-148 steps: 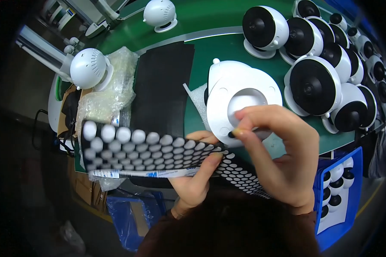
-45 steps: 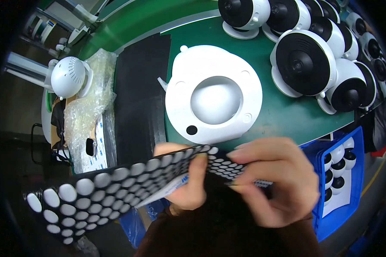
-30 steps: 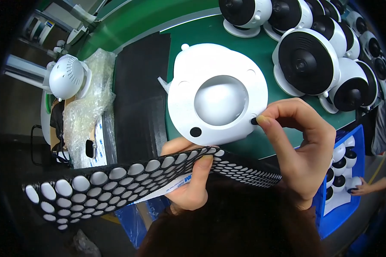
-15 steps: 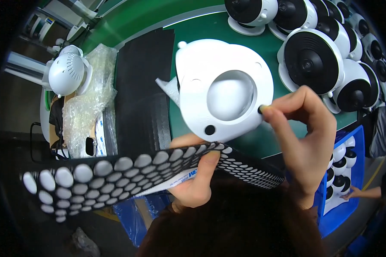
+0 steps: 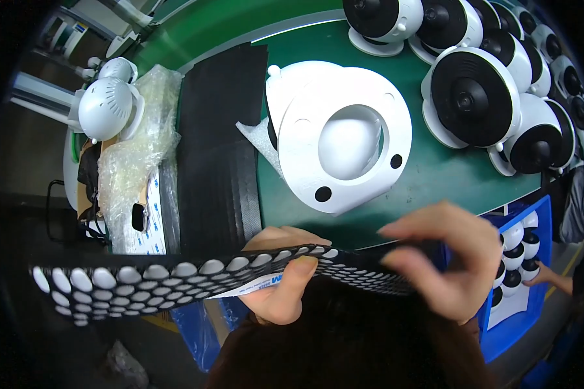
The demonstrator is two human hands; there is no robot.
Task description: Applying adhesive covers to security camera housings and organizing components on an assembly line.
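Observation:
My left hand (image 5: 280,285) is closed on a black sheet (image 5: 143,282) with rows of round holes that show white, gripping it between thumb and fingers. To the right of it, my right hand (image 5: 457,259) is held with thumb and forefinger apart and nothing visible between them, near the sheet's right end. Beyond both hands, a white device with a round base (image 5: 363,91) lies on the green table, base up. Two round black pads sit on that base, one at the lower left (image 5: 322,194) and one at the right (image 5: 396,161).
Several white devices with black round fronts (image 5: 472,97) crowd the far right. At the left lie a black mat (image 5: 217,142), crumpled bubble wrap (image 5: 139,123) and a smartwatch (image 5: 139,217). A blue crate (image 5: 544,272) holds more devices, with another person's hand (image 5: 542,273) at it.
My right hand has come away from the base's right side, leaving a black pad there, and moved down toward me with its fingers parted. My left hand and the sheet have dropped slightly.

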